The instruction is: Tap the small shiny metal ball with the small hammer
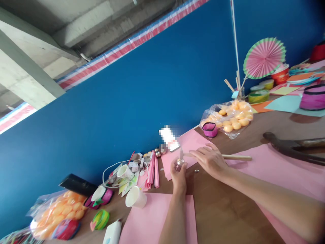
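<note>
Between the fingertips of my left hand [179, 174] is a small shiny metallic ball [180, 162]. My right hand [210, 161] is closed around a tool with a pale wooden handle [237, 157]. The tool's grey end [181, 153] looks like a small hammer head, but blur hides its exact form. It is right above the ball, and I cannot tell whether they touch. Two tiny shiny beads [196, 171] lie on the brown table between my hands. Similar shiny balls [157, 153] rest by the wall, near a lit phone [173, 145].
Pink paper sheets [152, 217] cover parts of the table. A white paper cup [136, 197] stands left of my left forearm. Bags of orange balls [236, 117] lie on both sides. At right are a dark curved-handled tool [284, 144] and a pink paper fan [265, 58].
</note>
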Available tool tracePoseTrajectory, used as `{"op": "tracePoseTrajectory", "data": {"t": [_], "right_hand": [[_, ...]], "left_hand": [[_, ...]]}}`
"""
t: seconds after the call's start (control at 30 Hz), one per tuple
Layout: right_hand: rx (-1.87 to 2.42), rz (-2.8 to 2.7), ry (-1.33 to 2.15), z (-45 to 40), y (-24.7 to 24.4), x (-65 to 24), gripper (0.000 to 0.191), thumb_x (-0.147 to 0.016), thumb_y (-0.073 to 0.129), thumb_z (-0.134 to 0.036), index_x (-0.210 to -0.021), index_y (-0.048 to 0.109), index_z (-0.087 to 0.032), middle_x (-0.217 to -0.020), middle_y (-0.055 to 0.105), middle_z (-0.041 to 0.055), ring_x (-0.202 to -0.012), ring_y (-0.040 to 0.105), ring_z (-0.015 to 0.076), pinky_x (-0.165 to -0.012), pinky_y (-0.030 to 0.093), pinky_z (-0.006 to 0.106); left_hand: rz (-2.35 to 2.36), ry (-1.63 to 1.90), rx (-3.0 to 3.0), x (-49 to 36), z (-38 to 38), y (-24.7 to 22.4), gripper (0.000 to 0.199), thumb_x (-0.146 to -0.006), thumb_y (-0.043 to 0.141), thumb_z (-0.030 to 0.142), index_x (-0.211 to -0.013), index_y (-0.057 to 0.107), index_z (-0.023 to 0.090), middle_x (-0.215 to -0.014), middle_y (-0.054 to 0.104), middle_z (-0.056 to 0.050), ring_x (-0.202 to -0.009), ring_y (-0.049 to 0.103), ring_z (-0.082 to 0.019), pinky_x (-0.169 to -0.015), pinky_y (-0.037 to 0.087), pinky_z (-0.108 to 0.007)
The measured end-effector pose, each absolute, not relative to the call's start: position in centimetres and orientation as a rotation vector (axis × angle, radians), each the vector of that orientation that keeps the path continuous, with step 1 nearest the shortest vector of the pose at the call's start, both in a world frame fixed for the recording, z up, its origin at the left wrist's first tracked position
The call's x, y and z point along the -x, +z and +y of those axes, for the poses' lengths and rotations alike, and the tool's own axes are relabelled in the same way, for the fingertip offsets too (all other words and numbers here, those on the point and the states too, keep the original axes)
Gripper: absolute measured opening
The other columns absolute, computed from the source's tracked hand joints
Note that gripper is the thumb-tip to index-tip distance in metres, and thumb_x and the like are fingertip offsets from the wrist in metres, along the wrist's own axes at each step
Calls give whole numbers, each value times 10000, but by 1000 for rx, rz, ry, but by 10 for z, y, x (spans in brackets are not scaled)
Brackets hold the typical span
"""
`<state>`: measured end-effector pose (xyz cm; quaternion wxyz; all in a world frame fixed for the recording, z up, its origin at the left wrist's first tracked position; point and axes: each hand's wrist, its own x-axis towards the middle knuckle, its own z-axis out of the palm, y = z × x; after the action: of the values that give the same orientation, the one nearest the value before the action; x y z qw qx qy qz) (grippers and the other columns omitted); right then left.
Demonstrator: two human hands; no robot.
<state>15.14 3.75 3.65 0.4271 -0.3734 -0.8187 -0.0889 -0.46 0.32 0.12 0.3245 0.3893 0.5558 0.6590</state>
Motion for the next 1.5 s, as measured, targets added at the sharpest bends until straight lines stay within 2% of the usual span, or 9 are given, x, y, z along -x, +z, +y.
{"op": "tracePoseTrajectory", "data": {"t": [0.23,0.37,0.53,0.7,0.83,1.0,1.27,1.37,1.5], "right_hand": [[875,-2093,-253,36,37,-151,270,-837,446,-138,-1014,606,-264,-733,632,8,-719,544,128,-909,250,344],[887,-2057,-246,34,39,-152,280,-850,430,-155,-1054,592,-258,-781,636,23,-748,542,140,-913,255,348],[870,-2112,-241,34,39,-152,299,-837,439,-126,-1052,593,-266,-750,633,15,-724,546,134,-910,257,349],[878,-2082,-205,33,38,-151,301,-849,420,-129,-1073,579,-253,-782,633,24,-753,545,138,-908,259,344],[863,-2153,-193,35,37,-151,311,-854,413,-124,-1079,574,-266,-760,627,15,-759,543,138,-899,252,341],[996,-2036,-233,52,34,-159,247,-873,419,-218,-1035,603,-248,-771,631,30,-744,524,141,-866,243,320],[1275,-2085,-249,74,22,-168,208,-857,443,-324,-919,637,-282,-802,599,46,-798,479,177,-748,240,321],[1347,-2100,-232,76,17,-169,177,-839,470,-304,-859,642,-272,-820,593,57,-793,464,189,-695,231,319],[1423,-2135,-186,80,12,-171,171,-829,468,-243,-829,637,-267,-826,592,61,-779,460,189,-658,219,313]], "left_hand": [[1481,1706,-1056,1,0,8,377,-633,663,248,-991,572,172,-887,618,-50,-772,577,-144,-710,441,-278],[1466,1674,-1058,-1,-2,12,427,-643,657,245,-1053,557,184,-836,619,-32,-695,556,-117,-657,433,-253],[1423,1693,-1038,-1,-2,10,470,-641,655,237,-1095,546,179,-864,616,-43,-732,563,-129,-673,437,-261],[1417,1689,-1039,-1,-1,9,487,-618,671,248,-1086,558,177,-813,622,-31,-683,559,-121,-664,436,-263],[1372,1710,-1022,0,0,7,464,-624,667,218,-1075,559,193,-859,628,-34,-751,571,-129,-716,438,-270],[1415,1707,-981,2,1,3,519,-634,671,197,-1132,524,197,-924,620,-51,-801,576,-130,-766,441,-278],[1419,1741,-937,4,3,1,515,-665,661,336,-1142,527,197,-1030,601,-78,-922,574,-162,-826,436,-294],[1346,1760,-872,5,5,-2,487,-704,611,401,-1142,528,204,-1049,596,-80,-938,576,-167,-825,444,-308],[1292,1760,-861,6,5,-4,469,-701,619,390,-1128,538,213,-1075,588,-77,-944,573,-164,-829,447,-311]]}}
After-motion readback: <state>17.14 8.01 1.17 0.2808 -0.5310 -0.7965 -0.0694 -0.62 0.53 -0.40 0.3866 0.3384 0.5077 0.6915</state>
